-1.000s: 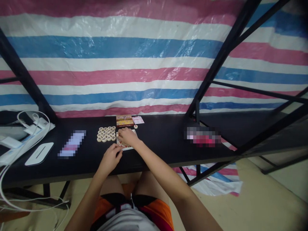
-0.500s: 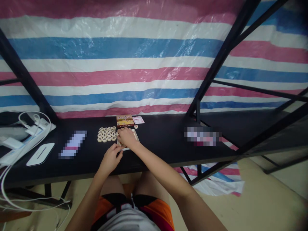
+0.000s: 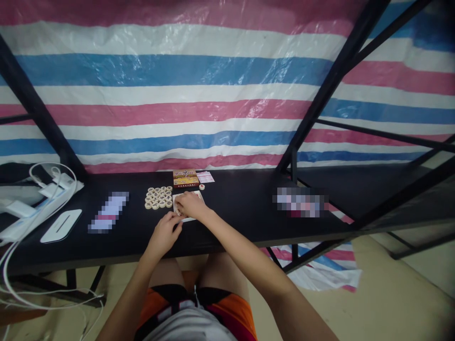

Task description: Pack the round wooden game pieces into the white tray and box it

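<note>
My right hand (image 3: pixel 190 204) lies over a small white tray (image 3: pixel 199 194) of round game pieces on the black table (image 3: pixel 234 203), fingers curled down onto the pieces. My left hand (image 3: pixel 164 233) rests just in front of the tray's near corner, its fingers bent and touching that edge. Several pale round pieces (image 3: pixel 158 197) stand in rows left of the tray. One loose piece (image 3: pixel 202 186) sits behind it. A small brown printed box (image 3: pixel 185 178) and a pink-white paper (image 3: pixel 205 177) lie at the table's back.
A white power strip with plugs and cables (image 3: pixel 39 194) and a flat white device (image 3: pixel 61 225) sit at the table's left. Black metal frame bars (image 3: pixel 320 94) rise on both sides. A striped tarpaulin (image 3: pixel 177 94) hangs behind.
My right hand has drawn slightly back toward me over the tray. My left hand has barely shifted.
</note>
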Demonstrator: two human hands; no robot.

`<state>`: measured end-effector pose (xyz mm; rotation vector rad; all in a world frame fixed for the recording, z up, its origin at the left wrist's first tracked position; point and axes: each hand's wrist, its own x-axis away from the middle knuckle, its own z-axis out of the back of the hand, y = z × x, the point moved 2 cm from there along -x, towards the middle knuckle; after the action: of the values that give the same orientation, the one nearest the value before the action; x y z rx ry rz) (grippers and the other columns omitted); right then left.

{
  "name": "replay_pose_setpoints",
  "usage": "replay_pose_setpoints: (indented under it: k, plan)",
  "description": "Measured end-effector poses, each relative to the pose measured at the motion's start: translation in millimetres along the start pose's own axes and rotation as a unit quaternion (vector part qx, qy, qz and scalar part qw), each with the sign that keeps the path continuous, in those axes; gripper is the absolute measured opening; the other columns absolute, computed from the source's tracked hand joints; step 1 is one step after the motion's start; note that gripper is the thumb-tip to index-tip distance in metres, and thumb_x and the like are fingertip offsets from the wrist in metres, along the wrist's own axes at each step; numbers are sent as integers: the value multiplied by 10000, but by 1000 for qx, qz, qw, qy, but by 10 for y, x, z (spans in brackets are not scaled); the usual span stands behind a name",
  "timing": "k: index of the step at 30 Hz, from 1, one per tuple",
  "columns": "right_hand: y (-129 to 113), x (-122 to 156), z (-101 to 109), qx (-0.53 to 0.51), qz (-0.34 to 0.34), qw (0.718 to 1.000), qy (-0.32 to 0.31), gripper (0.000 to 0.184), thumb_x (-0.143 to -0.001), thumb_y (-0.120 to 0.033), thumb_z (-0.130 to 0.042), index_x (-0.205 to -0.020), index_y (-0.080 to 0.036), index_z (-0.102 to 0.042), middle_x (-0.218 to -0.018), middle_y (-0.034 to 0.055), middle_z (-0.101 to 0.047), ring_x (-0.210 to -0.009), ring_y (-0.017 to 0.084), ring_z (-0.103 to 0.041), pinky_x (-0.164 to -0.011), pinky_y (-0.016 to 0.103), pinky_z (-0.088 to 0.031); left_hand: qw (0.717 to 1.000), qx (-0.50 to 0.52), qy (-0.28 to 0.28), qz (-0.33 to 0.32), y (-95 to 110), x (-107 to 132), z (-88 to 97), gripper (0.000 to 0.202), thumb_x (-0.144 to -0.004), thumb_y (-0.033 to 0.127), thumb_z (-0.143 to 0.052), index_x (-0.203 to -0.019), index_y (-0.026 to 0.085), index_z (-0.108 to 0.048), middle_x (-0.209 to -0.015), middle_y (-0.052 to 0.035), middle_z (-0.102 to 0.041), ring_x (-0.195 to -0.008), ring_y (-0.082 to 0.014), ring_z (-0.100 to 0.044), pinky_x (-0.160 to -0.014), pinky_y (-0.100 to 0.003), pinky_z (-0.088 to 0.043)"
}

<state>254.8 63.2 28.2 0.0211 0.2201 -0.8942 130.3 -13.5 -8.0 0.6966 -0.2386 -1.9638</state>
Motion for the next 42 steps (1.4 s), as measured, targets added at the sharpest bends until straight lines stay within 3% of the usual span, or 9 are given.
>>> replay_pose_setpoints:
  k: [11,15,19,22,24,28,34,37,42]
  plan:
    - [62,4,-83,-73,20,997,14,203,-841,-163,-505,-967,-200,-660,-931,57,-685,-881,182,-602,-760,265,-377,1000,-2,10,-3,18,-4,11,251,-865,209,-457,-1005,200,-665,-957,-55,-586,-905,-180,-578,-831,-303,-465]
    - [231,77,-27,-122,13,988,90,221,-873,-206,-480,-1025,-195,-641,-990,51,-669,-931,168,-578,-829,268,-386,1000,-1,11,1,20,-3,18,249,-867,216,-462,-1007,200,-668,-960,-56,-591,-903,-183,-581,-828,-308,-469]
    - [663,268,-31,-84,-134,970,185,321,-876,-146,-413,-1123,-182,-615,-1179,84,-598,-1086,201,-503,-937,318,-365,1000,7,13,1,7,-4,5,243,-871,223,-469,-1008,211,-670,-973,-52,-589,-909,-179,-588,-839,-301,-471]
    - [913,404,-121,-52,-254,952,162,368,-879,-220,-440,-1225,-190,-563,-1308,100,-507,-1160,243,-450,-936,346,-382,1000,10,19,0,-1,-4,-3,240,-867,222,-475,-1001,216,-675,-968,-48,-593,-905,-176,-592,-843,-298,-472]
    - [969,448,-185,-53,-284,949,125,378,-889,-262,-431,-1241,-194,-551,-1297,99,-517,-1140,246,-468,-920,348,-399,1000,6,17,2,0,-4,-3,248,-869,221,-467,-1005,213,-675,-970,-49,-594,-910,-178,-590,-847,-302,-472]
    - [933,448,-250,-61,-296,950,80,368,-891,-270,-423,-1228,-202,-555,-1216,92,-570,-1072,233,-513,-898,337,-411,1000,-1,9,5,11,-2,7,260,-870,222,-459,-1020,207,-670,-980,-52,-596,-914,-176,-589,-837,-297,-472]
    - [878,375,-296,-63,-244,962,102,448,-885,-232,-440,-1332,-210,-454,-1368,109,-440,-1191,243,-432,-949,355,-379,1000,2,9,10,24,-1,29,259,-871,224,-454,-1006,207,-675,-990,-56,-600,-930,-185,-587,-846,-309,-470]
    - [869,345,-326,-66,-210,971,91,422,-894,-212,-424,-1313,-216,-474,-1334,97,-478,-1185,233,-435,-964,354,-365,1000,2,1,12,29,-3,36,263,-875,231,-450,-1012,204,-673,-1000,-61,-596,-928,-189,-590,-849,-316,-471]
    - [886,345,-308,-70,-231,963,119,320,-888,-239,-456,-1190,-195,-552,-1274,105,-500,-1090,228,-483,-892,323,-393,1000,-1,4,16,32,-7,30,269,-874,236,-448,-1013,193,-674,-989,-66,-594,-930,-201,-589,-853,-331,-474]
